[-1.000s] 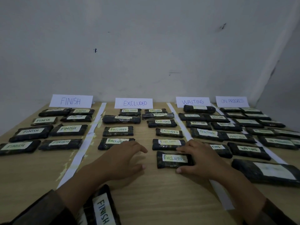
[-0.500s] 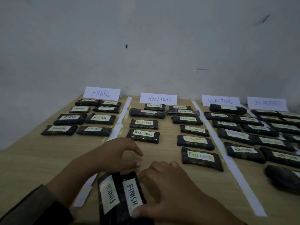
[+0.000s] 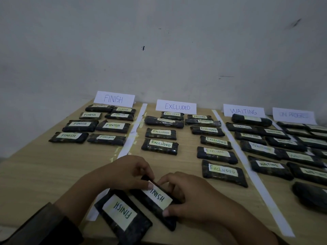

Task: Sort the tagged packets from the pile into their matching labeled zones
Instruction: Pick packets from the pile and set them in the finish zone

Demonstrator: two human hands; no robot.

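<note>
I see the wooden desk (image 3: 44, 174) filling my feed, split by white paper strips (image 3: 265, 197) into zones behind the FINISH sign (image 3: 114, 99), EXCLUDED sign (image 3: 176, 106), WAITING sign (image 3: 243, 111) and a blurred fourth sign (image 3: 293, 114), with sorted packets (image 3: 160, 146) in rows. Near the front edge, the left hand (image 3: 123, 172) pinches the far end of a FINISH packet (image 3: 157, 197), and the right hand (image 3: 192, 197) grips its near end with thumb and curled fingers. A second FINISH packet (image 3: 122, 212) lies just left of it.

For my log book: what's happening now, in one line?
left grip pinches FINISH packet | right grip holds it too | second FINISH packet on table
</note>
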